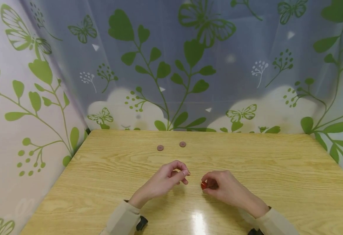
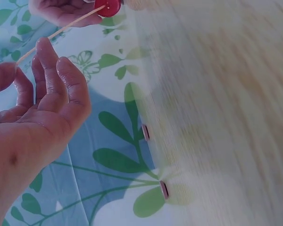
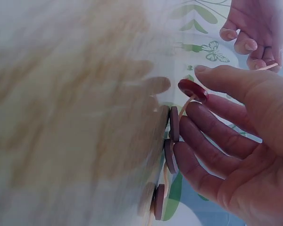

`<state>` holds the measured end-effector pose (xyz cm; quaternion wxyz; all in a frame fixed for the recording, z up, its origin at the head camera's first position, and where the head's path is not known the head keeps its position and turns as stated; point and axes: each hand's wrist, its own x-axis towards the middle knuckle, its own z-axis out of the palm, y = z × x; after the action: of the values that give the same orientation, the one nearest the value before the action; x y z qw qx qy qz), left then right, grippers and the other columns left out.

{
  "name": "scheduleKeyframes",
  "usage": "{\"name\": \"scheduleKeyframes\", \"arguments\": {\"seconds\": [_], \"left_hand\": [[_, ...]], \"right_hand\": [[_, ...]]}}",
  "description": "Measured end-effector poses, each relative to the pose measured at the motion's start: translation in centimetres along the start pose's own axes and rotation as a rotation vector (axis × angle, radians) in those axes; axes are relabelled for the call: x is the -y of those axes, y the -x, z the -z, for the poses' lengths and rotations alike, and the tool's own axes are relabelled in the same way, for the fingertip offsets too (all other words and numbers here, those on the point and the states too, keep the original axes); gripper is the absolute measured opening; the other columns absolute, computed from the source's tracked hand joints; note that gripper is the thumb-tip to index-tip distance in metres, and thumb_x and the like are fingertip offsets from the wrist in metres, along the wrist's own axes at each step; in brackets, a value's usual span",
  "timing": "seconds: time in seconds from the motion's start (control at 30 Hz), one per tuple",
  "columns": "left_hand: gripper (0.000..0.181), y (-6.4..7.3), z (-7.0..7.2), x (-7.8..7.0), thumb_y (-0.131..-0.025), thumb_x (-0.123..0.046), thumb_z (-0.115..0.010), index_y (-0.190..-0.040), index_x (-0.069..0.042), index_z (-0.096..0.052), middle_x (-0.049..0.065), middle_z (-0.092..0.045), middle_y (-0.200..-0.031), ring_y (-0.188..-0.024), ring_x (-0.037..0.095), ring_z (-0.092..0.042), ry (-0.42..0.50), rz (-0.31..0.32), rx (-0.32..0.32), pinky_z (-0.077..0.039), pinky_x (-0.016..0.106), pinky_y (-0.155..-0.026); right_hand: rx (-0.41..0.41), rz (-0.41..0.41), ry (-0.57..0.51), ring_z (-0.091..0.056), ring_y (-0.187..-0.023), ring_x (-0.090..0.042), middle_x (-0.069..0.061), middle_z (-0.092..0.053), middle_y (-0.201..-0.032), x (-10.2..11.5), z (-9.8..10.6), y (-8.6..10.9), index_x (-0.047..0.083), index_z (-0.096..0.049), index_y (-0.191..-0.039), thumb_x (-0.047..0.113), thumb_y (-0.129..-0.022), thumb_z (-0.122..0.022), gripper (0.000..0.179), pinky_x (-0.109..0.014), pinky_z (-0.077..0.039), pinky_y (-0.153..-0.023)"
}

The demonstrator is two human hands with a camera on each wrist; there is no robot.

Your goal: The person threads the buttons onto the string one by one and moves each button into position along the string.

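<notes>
My right hand (image 1: 228,189) pinches a red button (image 3: 192,89) by its edge, between thumb and index finger. A thin pale-orange cord (image 2: 70,24) runs through that button. The thumb and index finger of my left hand (image 1: 171,178) hold the cord's end, and its other fingers are loosely bent. On the far side of the red button, the cord passes along three brown buttons (image 3: 174,123) standing on edge by the right fingers. In the head view, the right hand hides these brown buttons.
Two loose brown buttons, one on the left (image 1: 160,148) and one on the right (image 1: 182,144), lie flat near the back of the wooden table (image 1: 101,156). A leaf-patterned curtain (image 1: 148,58) rises behind the table and along both sides.
</notes>
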<state>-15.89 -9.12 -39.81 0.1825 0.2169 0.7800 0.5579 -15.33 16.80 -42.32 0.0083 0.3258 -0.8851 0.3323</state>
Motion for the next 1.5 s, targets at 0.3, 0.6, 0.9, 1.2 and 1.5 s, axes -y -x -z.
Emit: {"name": "scheduleKeyframes", "arguments": {"seconds": [0.3,0.6,0.9,1.2,1.5], "left_hand": [[0.024,-0.01,0.03,0.0,-0.108,-0.025,-0.052,-0.117,-0.005,-0.06,0.023,-0.066,-0.119,-0.097,0.021,-0.073,-0.007,-0.005,-0.005,-0.054,0.037,-0.088],[0.024,0.04,0.19,0.1,-0.108,-0.027,-0.052,-0.117,-0.005,-0.06,0.023,-0.066,-0.12,-0.095,0.015,-0.072,-0.006,0.0,-0.006,-0.054,0.036,-0.088],[0.024,0.02,0.18,0.3,-0.108,-0.025,-0.053,-0.117,-0.004,-0.06,0.024,-0.065,-0.119,-0.097,0.023,-0.073,-0.007,-0.001,-0.002,-0.055,0.035,-0.086],[0.022,-0.04,-0.17,0.5,-0.107,-0.023,-0.054,-0.117,-0.004,-0.06,0.024,-0.064,-0.116,-0.097,0.031,-0.072,-0.016,-0.005,-0.014,-0.055,0.038,-0.086],[0.023,-0.29,-0.6,0.42,-0.106,-0.024,-0.056,-0.116,-0.003,-0.061,0.024,-0.064,-0.112,-0.09,0.03,-0.07,-0.002,-0.002,-0.034,-0.057,0.041,-0.085]], "right_hand": [[0.003,0.011,0.042,-0.067,-0.076,-0.002,0.004,-0.074,-0.084,-0.14,-0.14,-0.2,0.009,-0.075,-0.093,0.004,-0.084,-0.08,0.011,-0.023,-0.057,-0.067],[0.002,0.017,0.101,-0.058,-0.073,0.0,0.006,-0.068,-0.081,-0.01,-0.07,-0.08,0.011,-0.075,-0.09,0.004,-0.082,-0.081,0.013,-0.018,-0.05,-0.064],[0.012,0.007,0.108,-0.061,-0.077,-0.002,0.003,-0.069,-0.086,0.03,0.12,-0.02,0.009,-0.076,-0.095,0.005,-0.082,-0.082,0.014,-0.02,-0.053,-0.067],[-0.026,0.022,0.049,-0.072,-0.082,-0.012,-0.001,-0.073,-0.093,0.28,0.37,0.15,0.007,-0.076,-0.099,0.006,-0.087,-0.079,0.013,-0.026,-0.06,-0.071],[-0.139,0.077,-0.021,-0.073,-0.084,-0.013,-0.002,-0.074,-0.095,0.83,-0.04,0.05,0.006,-0.075,-0.1,0.007,-0.091,-0.075,0.008,-0.02,-0.06,-0.069]]}}
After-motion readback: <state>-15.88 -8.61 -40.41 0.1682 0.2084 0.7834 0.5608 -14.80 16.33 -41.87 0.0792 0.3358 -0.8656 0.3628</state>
